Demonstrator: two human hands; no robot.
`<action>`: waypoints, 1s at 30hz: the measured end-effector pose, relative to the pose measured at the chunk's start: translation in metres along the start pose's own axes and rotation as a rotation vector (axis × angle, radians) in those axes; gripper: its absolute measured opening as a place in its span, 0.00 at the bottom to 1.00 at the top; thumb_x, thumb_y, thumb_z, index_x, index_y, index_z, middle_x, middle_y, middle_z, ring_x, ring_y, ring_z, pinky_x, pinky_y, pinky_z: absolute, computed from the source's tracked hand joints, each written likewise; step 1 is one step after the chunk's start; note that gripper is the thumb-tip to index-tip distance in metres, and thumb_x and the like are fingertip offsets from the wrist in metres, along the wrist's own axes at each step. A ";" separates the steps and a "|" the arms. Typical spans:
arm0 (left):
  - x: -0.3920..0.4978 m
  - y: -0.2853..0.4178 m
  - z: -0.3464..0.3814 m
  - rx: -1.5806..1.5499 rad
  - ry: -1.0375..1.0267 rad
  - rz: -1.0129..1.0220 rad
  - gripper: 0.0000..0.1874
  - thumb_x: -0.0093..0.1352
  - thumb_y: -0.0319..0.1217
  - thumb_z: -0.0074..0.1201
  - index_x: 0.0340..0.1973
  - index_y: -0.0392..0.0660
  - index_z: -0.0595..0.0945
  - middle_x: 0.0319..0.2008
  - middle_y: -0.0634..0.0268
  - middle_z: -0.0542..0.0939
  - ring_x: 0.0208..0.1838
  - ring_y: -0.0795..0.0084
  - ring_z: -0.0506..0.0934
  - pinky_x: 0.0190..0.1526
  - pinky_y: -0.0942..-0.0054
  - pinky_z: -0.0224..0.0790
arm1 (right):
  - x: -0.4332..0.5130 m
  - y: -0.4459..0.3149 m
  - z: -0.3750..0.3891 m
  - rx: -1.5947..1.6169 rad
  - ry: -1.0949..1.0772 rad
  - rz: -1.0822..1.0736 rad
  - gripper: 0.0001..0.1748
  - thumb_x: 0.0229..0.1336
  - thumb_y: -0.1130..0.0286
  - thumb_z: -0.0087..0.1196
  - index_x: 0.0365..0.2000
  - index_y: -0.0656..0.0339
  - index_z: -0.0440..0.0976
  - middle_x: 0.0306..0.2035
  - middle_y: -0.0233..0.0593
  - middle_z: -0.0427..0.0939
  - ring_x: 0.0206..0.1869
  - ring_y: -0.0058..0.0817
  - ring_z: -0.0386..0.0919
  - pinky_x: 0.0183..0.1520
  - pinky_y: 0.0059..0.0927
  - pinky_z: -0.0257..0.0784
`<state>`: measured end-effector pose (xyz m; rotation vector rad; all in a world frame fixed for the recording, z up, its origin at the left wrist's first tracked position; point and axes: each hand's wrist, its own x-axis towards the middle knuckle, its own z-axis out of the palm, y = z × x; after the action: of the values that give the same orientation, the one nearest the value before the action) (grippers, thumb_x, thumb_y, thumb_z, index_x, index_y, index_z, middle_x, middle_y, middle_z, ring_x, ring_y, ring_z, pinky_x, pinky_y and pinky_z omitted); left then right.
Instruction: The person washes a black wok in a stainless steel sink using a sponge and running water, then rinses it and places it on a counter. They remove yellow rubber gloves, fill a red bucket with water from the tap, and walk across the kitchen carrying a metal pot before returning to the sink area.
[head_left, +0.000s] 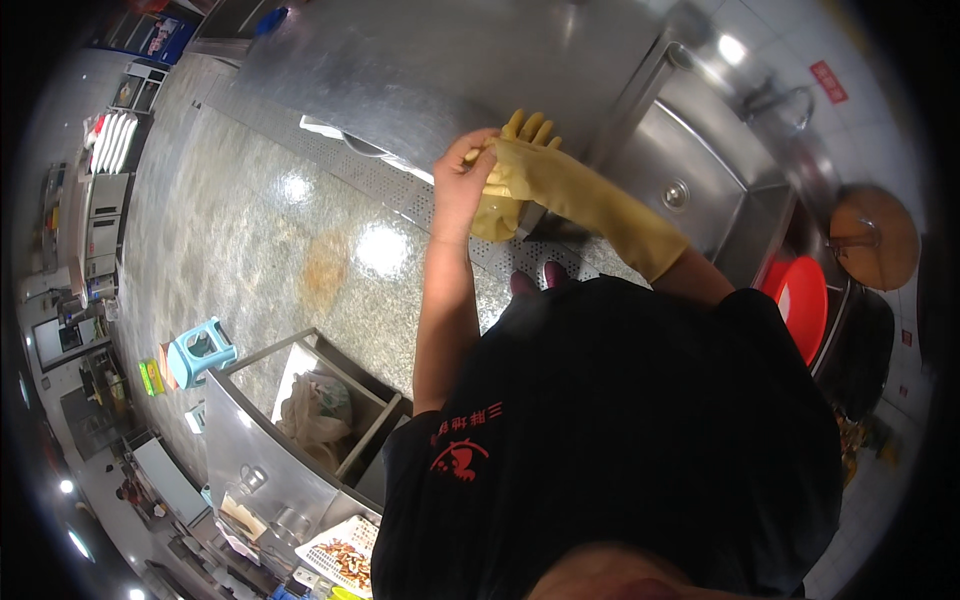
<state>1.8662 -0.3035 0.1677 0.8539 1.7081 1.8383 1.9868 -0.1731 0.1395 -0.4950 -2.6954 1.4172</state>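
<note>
My bare left hand (459, 180) has its thumb and fingers closed on yellow rubber at the end of my right hand. A long yellow rubber glove covers my right hand (511, 166) and most of that forearm. Together the hands hold a second yellow rubber glove (495, 219); its wide end hangs below them. Yellow glove fingers (532, 126) spread out above the hands, partly hidden behind the right one. Just beyond the hands lies the edge of a stainless steel counter (420, 71).
To the right is a steel sink (705, 139) with a drain, then a red basin (806, 311) and a round wooden board (874, 238). Behind on the left stand a steel table (262, 442), a white basket (311, 551) of brown food pieces and a light-blue stool (201, 352). The floor looks shiny.
</note>
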 end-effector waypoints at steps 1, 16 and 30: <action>-0.002 -0.003 -0.003 -0.093 -0.033 -0.062 0.10 0.75 0.26 0.59 0.50 0.37 0.86 0.42 0.62 0.87 0.43 0.77 0.81 0.47 0.76 0.74 | -0.007 -0.006 -0.005 0.055 -0.029 -0.006 0.31 0.75 0.53 0.46 0.67 0.63 0.64 0.58 0.37 0.75 0.59 0.24 0.74 0.61 0.28 0.69; -0.018 -0.026 -0.005 -0.045 0.024 -0.171 0.06 0.75 0.27 0.62 0.39 0.36 0.85 0.33 0.68 0.85 0.35 0.81 0.78 0.42 0.79 0.72 | -0.002 -0.017 0.008 -0.132 0.113 -0.013 0.27 0.76 0.57 0.47 0.65 0.63 0.68 0.54 0.36 0.78 0.56 0.24 0.76 0.58 0.28 0.71; -0.034 -0.021 0.037 -0.071 0.228 -0.132 0.16 0.79 0.35 0.56 0.29 0.40 0.80 0.23 0.74 0.76 0.29 0.82 0.71 0.33 0.79 0.66 | -0.024 -0.015 0.016 -0.020 0.062 -0.017 0.24 0.76 0.61 0.48 0.63 0.63 0.70 0.50 0.36 0.80 0.52 0.24 0.78 0.55 0.28 0.72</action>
<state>1.9149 -0.3006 0.1442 0.5055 1.7760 1.9532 2.0022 -0.2008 0.1444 -0.5074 -2.6608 1.3488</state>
